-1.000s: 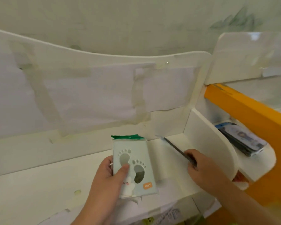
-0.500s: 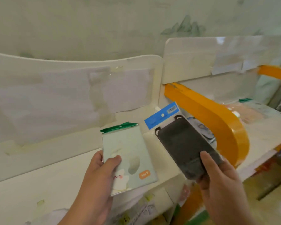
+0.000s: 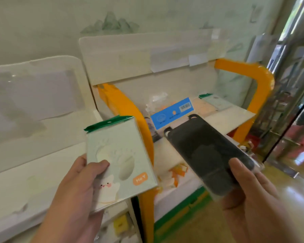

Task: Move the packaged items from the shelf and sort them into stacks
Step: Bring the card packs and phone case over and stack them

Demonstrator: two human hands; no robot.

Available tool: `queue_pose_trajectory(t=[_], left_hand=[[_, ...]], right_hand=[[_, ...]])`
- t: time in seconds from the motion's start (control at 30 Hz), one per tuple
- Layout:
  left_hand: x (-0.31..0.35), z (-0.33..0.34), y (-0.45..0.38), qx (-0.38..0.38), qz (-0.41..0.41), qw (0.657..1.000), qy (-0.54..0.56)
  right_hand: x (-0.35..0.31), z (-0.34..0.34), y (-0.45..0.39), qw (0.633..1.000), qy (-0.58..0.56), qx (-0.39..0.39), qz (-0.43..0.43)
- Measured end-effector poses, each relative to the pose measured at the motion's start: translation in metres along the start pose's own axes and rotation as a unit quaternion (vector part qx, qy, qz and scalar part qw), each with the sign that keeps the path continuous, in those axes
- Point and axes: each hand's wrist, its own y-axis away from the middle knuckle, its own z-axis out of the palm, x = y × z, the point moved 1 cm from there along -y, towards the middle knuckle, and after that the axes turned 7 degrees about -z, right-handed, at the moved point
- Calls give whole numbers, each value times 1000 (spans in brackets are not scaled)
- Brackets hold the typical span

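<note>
The left hand [image 3: 77, 186] grips a pale green pack [image 3: 120, 160] by its lower left corner, thumb curled across the front and fingers behind. The pack is a flat rectangle in clear wrap, topped by a dark green header strip with a hang hole. Its front shows two pale footprint shapes, a small white cartoon animal with pink cheeks at the bottom, and an orange tag at the lower right. It is held upright, tilted slightly, in front of the white shelf [image 3: 42, 172].

The right hand [image 3: 251, 195] pinches a black pack [image 3: 205, 155] at its near end, thumb on top. This one is a dark, matte, rounded rectangle in clear plastic, with a bright blue header card bearing a white price sticker. It slants away from the hand, over the orange-framed shelf [image 3: 225, 118], where more pale packs [image 3: 212, 104] lie towards the back.
</note>
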Motion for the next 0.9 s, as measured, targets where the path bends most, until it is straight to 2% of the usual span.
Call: queue_pose_trajectory(t=[0.17, 0.4, 0.57, 0.8, 0.9], left_hand=[[-45, 62, 5, -13, -45, 999, -7], [-72, 120, -26, 15, -102, 994, -28], [-70, 147, -68, 14, -120, 993, -3], [-61, 170, -124, 37, -112, 992, 55], [-47, 177, -142, 20, -95, 992, 83]], right_hand=[[-35, -60, -37, 998, -11, 53, 17], [-27, -101, -110, 993, -77, 55, 65], [-3, -99, -168, 992, -35, 56, 110], [4, -62, -229, 993, 22, 1, 113], [11, -42, -250, 989, 72, -32, 128]])
